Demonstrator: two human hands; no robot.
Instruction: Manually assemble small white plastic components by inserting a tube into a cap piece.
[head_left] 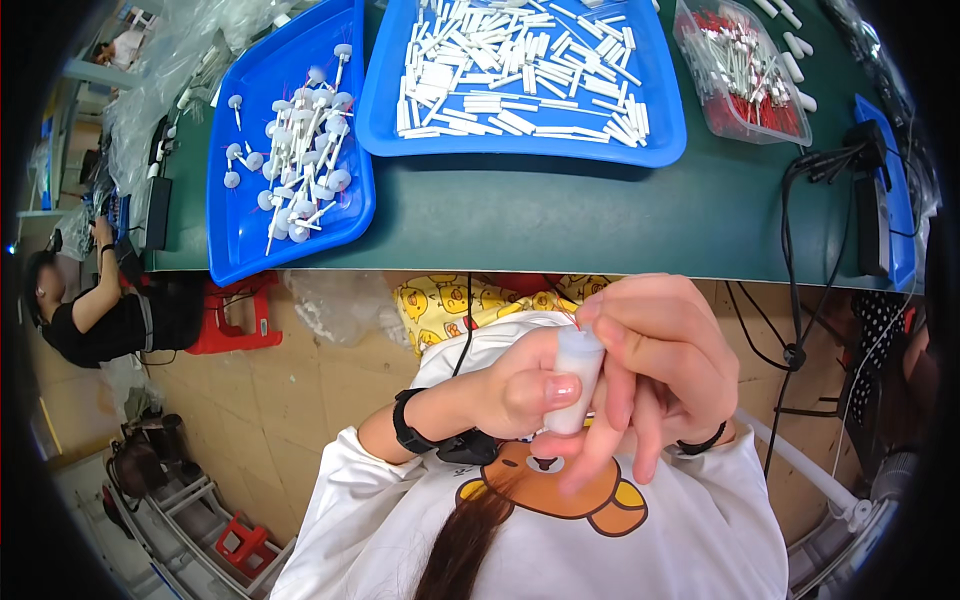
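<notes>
In front of my chest, my left hand (525,388) is wrapped round a small white cylinder (570,405), its thumb pressed on the side. The cylinder stands nearly upright, tilted a little, with a translucent bluish-white top. My right hand (672,350) is closed in a pinch at that top, thumb and forefinger together by a thin reddish wire (567,312). Its other fingers curl beside the cylinder and partly hide it. How the wire joins the cylinder is too small to tell.
Beyond my hands is a green table (500,225). A blue tray (366,205) holds white sticks with round caps; another blue tray (530,150) holds many white tubes. A clear box (755,132) contains red-wired parts. Black cables (790,225) hang at the right edge. A person (110,300) sits at left.
</notes>
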